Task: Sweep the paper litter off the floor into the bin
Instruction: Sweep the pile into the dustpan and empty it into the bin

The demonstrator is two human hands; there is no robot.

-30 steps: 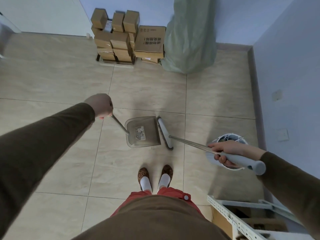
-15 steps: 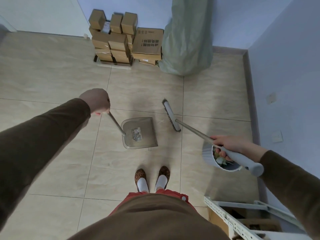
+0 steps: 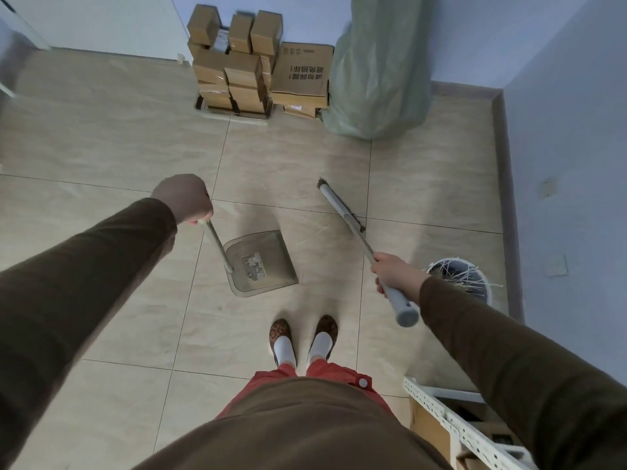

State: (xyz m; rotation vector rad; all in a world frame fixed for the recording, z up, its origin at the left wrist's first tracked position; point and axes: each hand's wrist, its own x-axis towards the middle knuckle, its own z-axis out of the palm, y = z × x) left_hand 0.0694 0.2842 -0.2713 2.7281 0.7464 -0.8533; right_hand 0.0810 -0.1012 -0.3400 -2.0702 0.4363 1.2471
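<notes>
My left hand (image 3: pixel 185 198) is closed around the top of the dustpan's thin metal handle. The translucent grey dustpan (image 3: pixel 261 262) rests on the tiled floor just ahead of my feet, with a piece of paper litter (image 3: pixel 255 265) lying in it. My right hand (image 3: pixel 393 271) grips the grey broom handle near its end. The broom head (image 3: pixel 339 205) is out to the right of the dustpan, apart from it. A white wire bin (image 3: pixel 463 278) stands by the right wall, beside my right forearm, with litter inside.
Stacked cardboard boxes (image 3: pixel 251 62) and a large green sack (image 3: pixel 376 69) stand against the far wall. A white metal rack (image 3: pixel 451 422) sits at the lower right. My feet (image 3: pixel 302 337) are right behind the dustpan. Wall sockets are on the right wall.
The broom head swung away from the dustpan's mouth, out and to the right. My right hand moved left, uncovering the bin. The dustpan stayed on the floor, turned slightly.
</notes>
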